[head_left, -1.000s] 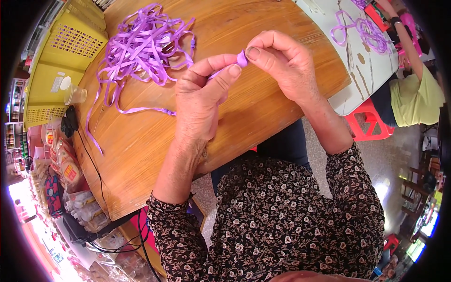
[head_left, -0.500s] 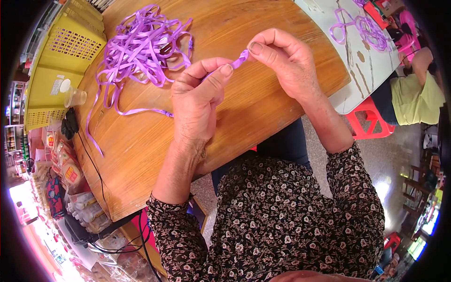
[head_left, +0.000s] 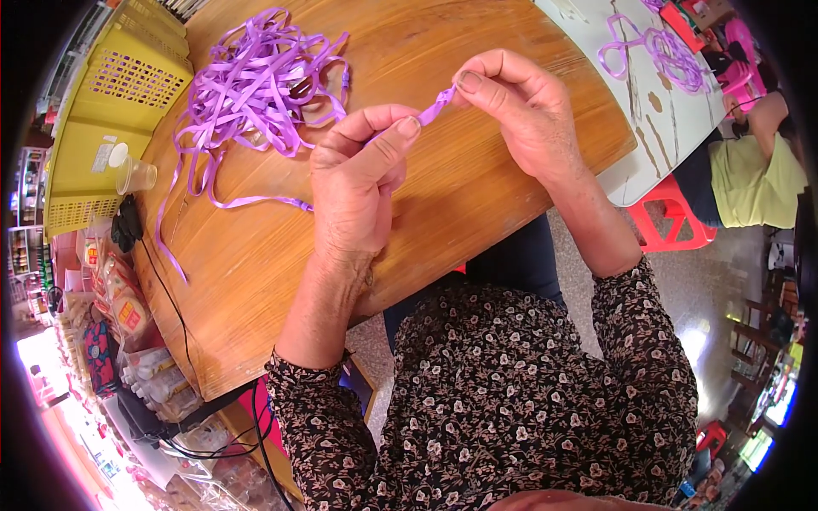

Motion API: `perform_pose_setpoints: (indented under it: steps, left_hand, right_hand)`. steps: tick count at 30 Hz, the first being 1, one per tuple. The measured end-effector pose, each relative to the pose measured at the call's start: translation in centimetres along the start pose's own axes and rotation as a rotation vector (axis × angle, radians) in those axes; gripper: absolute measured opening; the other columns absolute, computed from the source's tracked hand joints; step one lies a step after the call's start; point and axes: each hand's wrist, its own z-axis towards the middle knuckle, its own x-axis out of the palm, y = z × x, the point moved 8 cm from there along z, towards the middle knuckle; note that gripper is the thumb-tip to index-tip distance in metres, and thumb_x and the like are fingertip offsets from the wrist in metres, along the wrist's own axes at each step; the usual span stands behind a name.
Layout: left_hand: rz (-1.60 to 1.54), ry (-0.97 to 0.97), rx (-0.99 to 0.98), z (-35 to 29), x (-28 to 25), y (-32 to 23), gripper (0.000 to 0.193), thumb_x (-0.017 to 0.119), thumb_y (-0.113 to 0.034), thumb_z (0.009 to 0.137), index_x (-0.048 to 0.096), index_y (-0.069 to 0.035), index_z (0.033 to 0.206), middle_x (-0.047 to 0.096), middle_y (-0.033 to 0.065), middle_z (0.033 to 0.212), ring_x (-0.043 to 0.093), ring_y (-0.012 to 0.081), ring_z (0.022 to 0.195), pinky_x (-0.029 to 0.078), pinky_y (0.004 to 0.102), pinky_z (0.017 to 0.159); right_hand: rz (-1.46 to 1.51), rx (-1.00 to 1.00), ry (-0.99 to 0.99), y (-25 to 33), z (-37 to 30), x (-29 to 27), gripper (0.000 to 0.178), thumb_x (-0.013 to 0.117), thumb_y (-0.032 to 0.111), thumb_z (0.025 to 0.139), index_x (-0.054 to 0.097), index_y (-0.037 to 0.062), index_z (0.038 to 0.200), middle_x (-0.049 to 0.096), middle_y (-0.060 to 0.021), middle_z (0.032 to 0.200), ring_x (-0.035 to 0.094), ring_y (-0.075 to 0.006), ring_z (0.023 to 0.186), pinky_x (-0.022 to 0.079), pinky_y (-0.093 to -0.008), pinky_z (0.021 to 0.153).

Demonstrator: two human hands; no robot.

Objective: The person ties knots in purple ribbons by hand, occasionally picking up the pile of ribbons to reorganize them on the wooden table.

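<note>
Above the wooden table, a short folded or braided length of purple ribbon stretches between my two hands. My left hand pinches its lower end between thumb and forefinger. At its upper end, thumb and fingertips of my right hand are closed on the ribbon. A big tangled heap of purple ribbon lies on the table to the left of my hands. From the heap a loose strand trails toward my left wrist, with a small knotted part near it.
A yellow perforated basket stands at the table's left edge, with a clear plastic cup beside it. A black cable runs over the left corner. More purple ribbon lies on the white table at right, near a person in yellow-green and a red stool.
My right hand has shifted very slightly right, and a bit more of the ribbon shows between my fingertips. My left hand is almost where it was.
</note>
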Motion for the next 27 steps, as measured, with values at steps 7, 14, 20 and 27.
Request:
perform_pose_setpoints:
  steps: [7, 14, 20, 27]
  left_hand:
    - [0.022, -0.025, 0.001, 0.1, -0.3, 0.1, 0.009, 0.064, -0.002, 0.078, 0.063, 0.000, 0.087, 0.051, -0.0055, 0.061, 0.031, 0.0015, 0.047, 0.021, 0.0187, 0.042]
    - [0.037, -0.034, 0.004, 0.1, -0.4, 0.3, 0.009, 0.063, -0.002, 0.078, 0.063, 0.000, 0.087, 0.052, -0.0055, 0.062, 0.030, 0.0009, 0.046, 0.019, 0.0182, 0.042]
    - [0.115, -0.050, 0.018, 0.0, -0.3, -0.1, 0.009, 0.065, -0.002, 0.078, 0.064, -0.002, 0.086, 0.055, -0.0052, 0.066, 0.035, 0.0005, 0.049, 0.024, 0.0167, 0.043]
    - [0.351, -0.082, 0.144, -0.3, -0.4, -1.4, 0.007, 0.067, -0.005, 0.077, 0.066, -0.003, 0.084, 0.056, -0.0051, 0.065, 0.044, 0.0006, 0.054, 0.033, 0.0158, 0.046]
  right_hand:
    - [-0.137, -0.087, -0.042, 1.4, 0.2, -0.6, 0.016, 0.055, 0.007, 0.087, 0.059, -0.0024, 0.101, 0.061, -0.0073, 0.094, 0.056, -0.0130, 0.087, 0.045, -0.0254, 0.078]
    - [-0.996, -0.676, 0.189, 7.3, -1.5, 3.5, 0.026, 0.066, 0.009, 0.074, 0.064, 0.0026, 0.099, 0.061, -0.0083, 0.094, 0.056, -0.0197, 0.087, 0.043, -0.0300, 0.077]
    - [-1.156, -0.724, 0.258, 6.3, -2.0, 4.3, 0.025, 0.071, 0.009, 0.067, 0.065, 0.0076, 0.091, 0.058, -0.0023, 0.082, 0.054, -0.0195, 0.076, 0.040, -0.0316, 0.069]
    - [-1.232, -0.728, 0.267, 6.2, -1.9, 3.2, 0.017, 0.070, 0.008, 0.068, 0.063, 0.0059, 0.083, 0.057, -0.0024, 0.077, 0.053, -0.0196, 0.072, 0.039, -0.0311, 0.069]
